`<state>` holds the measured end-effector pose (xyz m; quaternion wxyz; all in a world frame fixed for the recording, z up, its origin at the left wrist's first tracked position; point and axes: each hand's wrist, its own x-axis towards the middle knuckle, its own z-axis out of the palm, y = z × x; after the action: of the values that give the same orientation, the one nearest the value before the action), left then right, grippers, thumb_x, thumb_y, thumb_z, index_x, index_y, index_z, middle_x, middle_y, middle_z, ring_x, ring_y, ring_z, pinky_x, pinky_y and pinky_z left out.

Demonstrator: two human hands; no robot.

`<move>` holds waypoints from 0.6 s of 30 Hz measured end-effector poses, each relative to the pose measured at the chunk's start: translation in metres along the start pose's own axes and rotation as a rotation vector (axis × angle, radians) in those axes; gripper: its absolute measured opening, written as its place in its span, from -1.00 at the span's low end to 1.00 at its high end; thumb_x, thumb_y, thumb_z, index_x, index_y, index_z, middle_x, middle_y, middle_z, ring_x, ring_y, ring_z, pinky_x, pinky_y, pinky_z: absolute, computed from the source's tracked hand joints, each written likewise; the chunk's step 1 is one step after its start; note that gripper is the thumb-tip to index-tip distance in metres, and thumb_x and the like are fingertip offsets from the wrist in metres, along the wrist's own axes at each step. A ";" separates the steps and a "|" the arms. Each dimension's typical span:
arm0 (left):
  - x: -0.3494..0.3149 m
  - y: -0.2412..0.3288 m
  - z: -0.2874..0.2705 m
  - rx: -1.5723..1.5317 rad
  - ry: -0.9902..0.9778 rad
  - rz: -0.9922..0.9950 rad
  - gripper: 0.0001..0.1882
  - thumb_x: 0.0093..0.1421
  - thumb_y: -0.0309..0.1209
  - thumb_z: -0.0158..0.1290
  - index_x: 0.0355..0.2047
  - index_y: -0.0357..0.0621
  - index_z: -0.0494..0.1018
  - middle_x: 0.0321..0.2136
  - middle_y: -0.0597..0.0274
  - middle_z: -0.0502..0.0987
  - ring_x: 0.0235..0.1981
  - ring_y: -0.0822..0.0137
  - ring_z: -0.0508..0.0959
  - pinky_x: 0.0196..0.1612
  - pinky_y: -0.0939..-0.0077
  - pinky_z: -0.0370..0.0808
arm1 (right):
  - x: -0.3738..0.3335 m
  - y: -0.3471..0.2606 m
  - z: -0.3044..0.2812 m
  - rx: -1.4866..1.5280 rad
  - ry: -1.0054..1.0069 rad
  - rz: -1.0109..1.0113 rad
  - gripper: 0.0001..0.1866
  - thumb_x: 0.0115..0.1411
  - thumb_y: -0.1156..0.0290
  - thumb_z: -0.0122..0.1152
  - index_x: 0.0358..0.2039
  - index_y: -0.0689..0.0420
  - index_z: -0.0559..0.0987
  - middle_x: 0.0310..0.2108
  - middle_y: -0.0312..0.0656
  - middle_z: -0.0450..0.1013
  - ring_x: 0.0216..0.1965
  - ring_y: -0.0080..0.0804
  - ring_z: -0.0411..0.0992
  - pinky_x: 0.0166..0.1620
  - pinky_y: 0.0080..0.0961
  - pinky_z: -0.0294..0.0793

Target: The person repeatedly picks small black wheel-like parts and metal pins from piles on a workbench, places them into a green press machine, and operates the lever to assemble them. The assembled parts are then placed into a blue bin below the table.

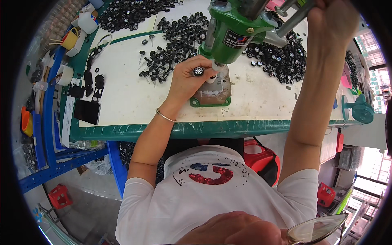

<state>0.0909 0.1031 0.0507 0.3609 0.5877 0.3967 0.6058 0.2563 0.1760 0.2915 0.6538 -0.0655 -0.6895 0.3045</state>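
Observation:
At the base of a green hand press point(234, 38), my left hand point(187, 79) is closed, with a small black toy wheel point(198, 71) with a silver hub showing between its fingers. The thumb and fingertips are close under the press ram, above the metal base plate point(222, 98). A second dark round part point(212, 77) shows by the thumb; whether an axle joins it to the wheel, I cannot tell. Raised at the upper right, my right hand point(332, 22) is wrapped round the end of the press's metal lever point(297, 21).
Wheels with axles point(163, 61) lie loose left of the press. Wheel heaps point(281, 61) spread right of it and at the back left. A phone point(87, 112) and black strap-like parts point(98, 85) lie at the left. A green fan point(361, 109) stands at the right edge.

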 end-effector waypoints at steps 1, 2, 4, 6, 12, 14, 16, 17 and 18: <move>0.000 -0.001 0.000 0.015 -0.007 0.002 -0.85 -0.04 -0.64 0.20 -0.39 -0.32 0.54 -0.45 0.30 0.54 -0.43 0.53 0.48 -0.33 0.66 0.42 | -0.004 -0.008 0.000 -0.039 -0.013 -0.019 -0.73 0.24 0.21 0.10 -0.53 -0.01 0.31 -0.74 -0.55 0.01 -0.77 -0.79 -0.08 -0.74 -0.80 -0.10; 0.000 -0.002 0.000 0.013 -0.011 0.003 -0.85 -0.04 -0.64 0.20 -0.40 -0.32 0.54 -0.45 0.29 0.54 -0.42 0.53 0.49 -0.32 0.66 0.42 | -0.007 -0.006 -0.003 0.007 -0.013 -0.050 -0.72 0.26 0.21 0.07 -0.53 -0.01 0.30 -0.74 -0.54 -0.01 -0.77 -0.79 -0.10 -0.73 -0.80 -0.10; 0.000 -0.004 0.001 0.009 -0.013 0.005 -0.85 -0.04 -0.64 0.20 -0.40 -0.31 0.54 -0.44 0.28 0.55 -0.41 0.52 0.50 -0.31 0.65 0.42 | -0.012 -0.002 -0.011 0.104 -0.019 -0.110 -0.71 0.29 0.20 0.01 -0.54 -0.01 0.28 -0.73 -0.52 -0.05 -0.77 -0.78 -0.13 -0.73 -0.78 -0.11; -0.001 0.001 0.002 0.013 0.000 -0.010 -0.84 -0.04 -0.64 0.20 -0.39 -0.31 0.54 -0.43 0.27 0.55 -0.39 0.51 0.50 -0.30 0.65 0.43 | -0.010 0.000 -0.025 0.241 -0.060 -0.062 -0.70 0.28 0.23 -0.04 -0.58 0.01 0.26 -0.74 -0.48 -0.03 -0.76 -0.73 -0.11 -0.70 -0.73 -0.08; -0.003 0.001 0.000 0.064 -0.017 -0.003 -0.82 -0.05 -0.61 0.22 -0.38 -0.31 0.54 -0.39 0.25 0.56 -0.36 0.48 0.51 -0.26 0.64 0.43 | -0.045 -0.028 -0.023 0.282 0.028 -0.051 -0.68 0.18 0.31 -0.16 -0.70 0.03 0.16 -0.79 -0.40 -0.06 -0.76 -0.62 -0.20 -0.67 -0.58 -0.19; -0.005 -0.004 0.000 0.082 -0.008 0.015 -0.82 -0.05 -0.61 0.23 -0.38 -0.31 0.54 -0.40 0.25 0.56 -0.34 0.48 0.51 -0.26 0.64 0.43 | -0.050 -0.033 -0.012 0.213 0.146 -0.070 -0.69 0.18 0.33 -0.17 -0.70 0.03 0.14 -0.80 -0.41 -0.10 -0.76 -0.64 -0.25 -0.68 -0.59 -0.26; -0.008 -0.008 0.000 0.017 -0.031 -0.039 -0.73 0.02 -0.60 0.19 -0.22 -0.29 0.53 -0.38 0.28 0.52 -0.32 0.51 0.48 -0.22 0.66 0.43 | -0.050 -0.036 0.013 0.085 0.286 -0.057 -0.70 0.19 0.35 -0.18 -0.69 0.04 0.15 -0.80 -0.41 -0.10 -0.76 -0.65 -0.25 -0.68 -0.60 -0.26; -0.009 -0.009 0.001 -0.033 -0.035 -0.092 -0.71 0.04 -0.59 0.18 -0.17 -0.28 0.52 -0.37 0.29 0.50 -0.31 0.52 0.47 -0.21 0.66 0.44 | -0.050 -0.031 0.008 0.151 0.210 -0.080 -0.70 0.21 0.37 -0.17 -0.67 0.04 0.15 -0.78 -0.42 -0.10 -0.75 -0.67 -0.23 -0.68 -0.62 -0.24; -0.010 -0.011 0.003 -0.083 -0.037 -0.142 -0.68 0.06 -0.59 0.17 -0.12 -0.27 0.51 -0.36 0.30 0.49 -0.31 0.52 0.47 -0.20 0.66 0.44 | -0.046 -0.030 0.007 0.143 0.212 -0.044 -0.69 0.22 0.36 -0.17 -0.67 0.04 0.15 -0.77 -0.43 -0.09 -0.75 -0.67 -0.22 -0.68 -0.63 -0.24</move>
<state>0.0945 0.0984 0.0368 0.4344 0.5538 0.4050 0.5835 0.2655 0.1273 0.2668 0.7325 -0.0357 -0.5945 0.3298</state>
